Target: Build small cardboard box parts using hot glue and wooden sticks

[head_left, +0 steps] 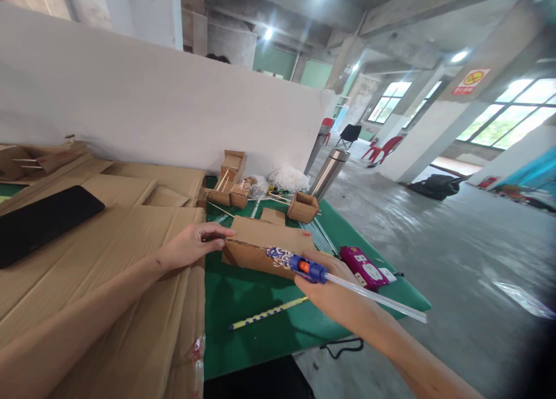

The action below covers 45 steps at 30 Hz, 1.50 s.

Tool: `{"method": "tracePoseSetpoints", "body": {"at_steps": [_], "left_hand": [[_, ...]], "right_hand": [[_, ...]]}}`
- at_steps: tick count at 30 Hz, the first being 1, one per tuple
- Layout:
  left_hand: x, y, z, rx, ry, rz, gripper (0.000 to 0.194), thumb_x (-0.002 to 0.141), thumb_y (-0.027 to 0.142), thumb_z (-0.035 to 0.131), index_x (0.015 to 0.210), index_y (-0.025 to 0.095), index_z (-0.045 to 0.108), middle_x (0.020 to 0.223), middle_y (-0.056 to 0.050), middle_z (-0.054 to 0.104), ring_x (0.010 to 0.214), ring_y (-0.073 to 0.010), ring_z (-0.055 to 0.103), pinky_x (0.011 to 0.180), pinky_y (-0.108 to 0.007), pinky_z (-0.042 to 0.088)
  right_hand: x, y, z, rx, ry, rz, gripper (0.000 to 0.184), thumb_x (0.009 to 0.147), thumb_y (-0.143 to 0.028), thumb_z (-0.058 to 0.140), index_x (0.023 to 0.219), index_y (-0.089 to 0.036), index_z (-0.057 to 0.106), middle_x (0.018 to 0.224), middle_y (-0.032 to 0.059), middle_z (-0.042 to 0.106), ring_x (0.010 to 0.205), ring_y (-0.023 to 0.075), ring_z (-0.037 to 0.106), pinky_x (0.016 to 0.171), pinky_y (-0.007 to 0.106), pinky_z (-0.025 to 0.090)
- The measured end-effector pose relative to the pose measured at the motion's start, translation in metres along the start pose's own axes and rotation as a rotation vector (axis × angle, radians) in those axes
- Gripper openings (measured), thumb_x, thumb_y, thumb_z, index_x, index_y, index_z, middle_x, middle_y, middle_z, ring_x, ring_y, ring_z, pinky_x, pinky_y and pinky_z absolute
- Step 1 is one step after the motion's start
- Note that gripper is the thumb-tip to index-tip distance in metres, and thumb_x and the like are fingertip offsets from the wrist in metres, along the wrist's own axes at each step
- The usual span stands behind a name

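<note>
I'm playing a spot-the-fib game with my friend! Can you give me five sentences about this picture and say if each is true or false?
1. The right hand holds a blue glue gun. True.
2. The glue stick is hidden all the way inside the glue gun. False: a long part sticks out of the back.
3. The left hand is at one end of the long cardboard piece. True.
4. The spotted pencil is in the left hand. False: it lies on the green table.
5. The flat black thing lies on the big cardboard sheet. True.
</note>
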<state>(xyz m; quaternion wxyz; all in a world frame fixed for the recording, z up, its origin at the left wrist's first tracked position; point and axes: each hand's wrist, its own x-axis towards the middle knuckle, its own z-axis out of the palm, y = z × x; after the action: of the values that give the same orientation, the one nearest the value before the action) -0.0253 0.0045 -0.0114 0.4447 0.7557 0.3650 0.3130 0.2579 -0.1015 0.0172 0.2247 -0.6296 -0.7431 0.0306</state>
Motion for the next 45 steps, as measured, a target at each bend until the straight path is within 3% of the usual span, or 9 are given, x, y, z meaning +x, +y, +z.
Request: {"method": "tracePoseSetpoints", "body": {"at_steps": [6,17,24,32,40,45], "left_hand": [[0.000,0.001,0.000,0.005,0.006,0.005,0.027,0.084,0.026,0.065,0.108,0.022,0.075,0.117,-0.004,0.075,0.110,-0.0235,0.068,0.097,-0.036,0.054],[0.000,0.000,-0.001,0.010,0.014,0.013,0.027,0.082,0.028,0.067,0.107,0.023,0.076,0.117,-0.003,0.076,0.109,-0.0236,0.068,0.097,-0.036,0.054],[0.001,-0.002,-0.001,0.014,0.013,0.021,0.028,0.081,0.029,0.068,0.107,0.023,0.077,0.117,-0.004,0.076,0.107,-0.0244,0.069,0.097,-0.037,0.054],[0.001,-0.002,-0.001,0.011,0.014,0.019,0.027,0.082,0.029,0.067,0.107,0.022,0.076,0.116,-0.005,0.076,0.108,-0.0250,0.069,0.097,-0.038,0.054],[0.000,-0.001,-0.001,0.005,0.010,0.017,0.026,0.083,0.028,0.066,0.107,0.022,0.076,0.117,-0.005,0.075,0.109,-0.0246,0.068,0.096,-0.037,0.054],[0.001,-0.002,0.000,-0.005,0.006,0.025,0.025,0.083,0.028,0.067,0.105,0.021,0.076,0.116,-0.005,0.075,0.108,-0.0245,0.068,0.096,-0.036,0.054]], "right_hand": [[-0.005,0.008,0.002,0.008,0.068,0.011,0.010,0.074,-0.018,0.052,0.066,-0.023,0.054,0.062,-0.0007,0.062,0.057,0.0162,0.057,0.053,0.025,0.037],[-0.006,0.012,-0.010,0.146,-0.019,-0.015,0.012,0.076,-0.018,0.049,0.069,-0.024,0.056,0.068,0.0004,0.064,0.064,0.0194,0.061,0.059,0.028,0.044],[-0.010,0.020,-0.015,0.172,0.049,-0.030,0.011,0.080,-0.022,0.056,0.073,-0.026,0.063,0.073,0.0009,0.068,0.069,0.0205,0.065,0.063,0.029,0.050],[-0.009,0.016,-0.029,0.304,0.019,-0.005,0.009,0.079,-0.029,0.062,0.074,-0.024,0.066,0.078,0.0053,0.072,0.076,0.0233,0.069,0.068,0.032,0.056],[0.001,-0.012,-0.011,0.283,0.033,-0.070,0.019,0.087,-0.035,0.057,0.072,-0.024,0.060,0.069,0.0023,0.067,0.064,0.0201,0.064,0.058,0.028,0.049],[0.010,-0.026,0.007,0.218,0.011,-0.095,0.017,0.089,-0.036,0.057,0.080,-0.023,0.062,0.074,0.0027,0.069,0.069,0.0208,0.065,0.064,0.029,0.046]]}}
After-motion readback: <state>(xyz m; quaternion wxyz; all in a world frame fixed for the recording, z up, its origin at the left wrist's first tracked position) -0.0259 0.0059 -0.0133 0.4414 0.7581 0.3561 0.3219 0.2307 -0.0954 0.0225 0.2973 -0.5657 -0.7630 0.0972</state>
